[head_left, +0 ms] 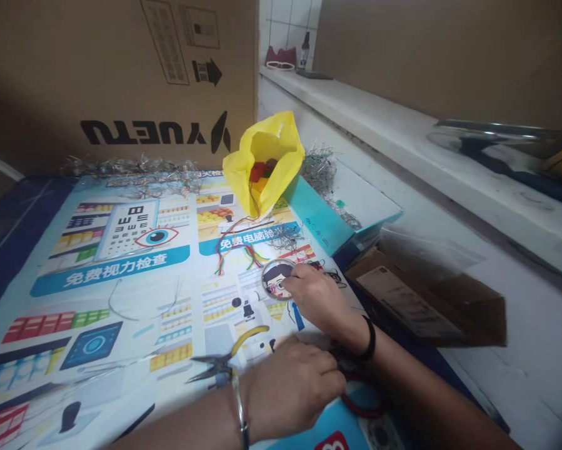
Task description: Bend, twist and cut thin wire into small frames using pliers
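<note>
"Two bare hands over the glossy printed sheet [135,334] — which one is at the thin, grey-brown round ring [263,280]?"

"The right hand [322,301], with a black band at its wrist. Its bent fingers overlap the ring's right side. I can't tell whether they are pinched tight on the rim."

"And the left hand [292,389]?"

"Just nearer the wearer, fingers curled in, the palm turned from sight. I can't tell what it grips, if anything. By its wrist lie the yellow-handled metal pliers [223,362], jaws spread."

"How would the ring handle?"

"Light, I'd judge, and fairly slick. Perhaps springy if it's coiled wire, but the material is too blurred to settle."

"So where to take hold?"

"Across the rim, thumb inside and finger outside — a gentle pinch, so the shape isn't bent."

"And where does it lie against that grip?"

"Under the right fingertips, mostly out to their left, framing a printed cartoon face. It's well apart from the left hand's fingers."
</note>
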The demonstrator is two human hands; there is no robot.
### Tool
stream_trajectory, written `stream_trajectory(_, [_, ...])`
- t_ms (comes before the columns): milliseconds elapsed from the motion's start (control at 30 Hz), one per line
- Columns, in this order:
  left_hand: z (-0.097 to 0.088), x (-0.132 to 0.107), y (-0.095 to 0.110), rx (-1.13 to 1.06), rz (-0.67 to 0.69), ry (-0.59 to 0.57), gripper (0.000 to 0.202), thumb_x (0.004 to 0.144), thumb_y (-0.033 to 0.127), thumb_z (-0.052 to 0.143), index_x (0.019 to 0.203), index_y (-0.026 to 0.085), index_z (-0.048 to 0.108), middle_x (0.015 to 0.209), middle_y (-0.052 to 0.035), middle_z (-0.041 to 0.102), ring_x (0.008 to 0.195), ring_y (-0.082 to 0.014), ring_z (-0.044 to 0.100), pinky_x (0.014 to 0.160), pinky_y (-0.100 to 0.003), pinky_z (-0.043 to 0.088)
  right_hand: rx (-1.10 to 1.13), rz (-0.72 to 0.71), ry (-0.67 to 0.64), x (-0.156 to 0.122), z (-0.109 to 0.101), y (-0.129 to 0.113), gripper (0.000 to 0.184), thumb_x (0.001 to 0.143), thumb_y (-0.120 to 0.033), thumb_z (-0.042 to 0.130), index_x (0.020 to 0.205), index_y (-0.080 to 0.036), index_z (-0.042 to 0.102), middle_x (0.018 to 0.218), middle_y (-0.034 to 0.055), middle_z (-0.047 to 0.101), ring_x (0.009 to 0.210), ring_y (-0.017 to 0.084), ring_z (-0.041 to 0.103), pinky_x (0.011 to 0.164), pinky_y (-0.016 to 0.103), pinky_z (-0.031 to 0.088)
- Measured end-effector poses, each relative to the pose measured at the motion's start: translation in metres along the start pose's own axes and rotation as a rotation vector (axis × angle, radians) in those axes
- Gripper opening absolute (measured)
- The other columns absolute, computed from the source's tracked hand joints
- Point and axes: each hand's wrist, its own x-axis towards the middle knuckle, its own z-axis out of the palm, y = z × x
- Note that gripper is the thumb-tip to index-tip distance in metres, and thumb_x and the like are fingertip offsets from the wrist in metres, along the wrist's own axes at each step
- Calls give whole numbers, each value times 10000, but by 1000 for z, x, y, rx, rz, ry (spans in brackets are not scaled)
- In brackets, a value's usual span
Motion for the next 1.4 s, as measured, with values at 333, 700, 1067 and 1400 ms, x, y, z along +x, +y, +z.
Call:
stream_trajectory(333, [1,0,-1,-13,2,15,134,900,192,439,835,183,556,766,14,625,724,-150,583,614,-314,381,8,-7,14,2,3,0,193,804,-58,502,744,-188,632,791,33,561,708,145,483,572,256,299])
stream_trajectory(700, [3,-1,-1,-11,8,23,127,897,193,443,836,183,554,756,8,621,715,-149,578,608,-310,375,-7,7,-29,3,-1,-2,204,802,-48,494,748,-184,637,807,47,575,714,151,491,561,260,292])
stream_trajectory(1067, [0,0,-1,-15,23,23,140,905,191,430,842,179,555,763,13,625,716,-140,574,602,-306,355,17,13,-8,3,5,-1,192,812,-58,500,763,-182,638,818,50,575,753,154,507,613,246,351])
stream_trajectory(1400, [0,-1,0,-33,3,7,161,911,186,414,889,182,574,782,-12,634,750,-160,582,638,-290,394,487,58,227,4,13,8,193,877,-128,482,854,-169,669,849,58,617,824,150,563,764,263,442])
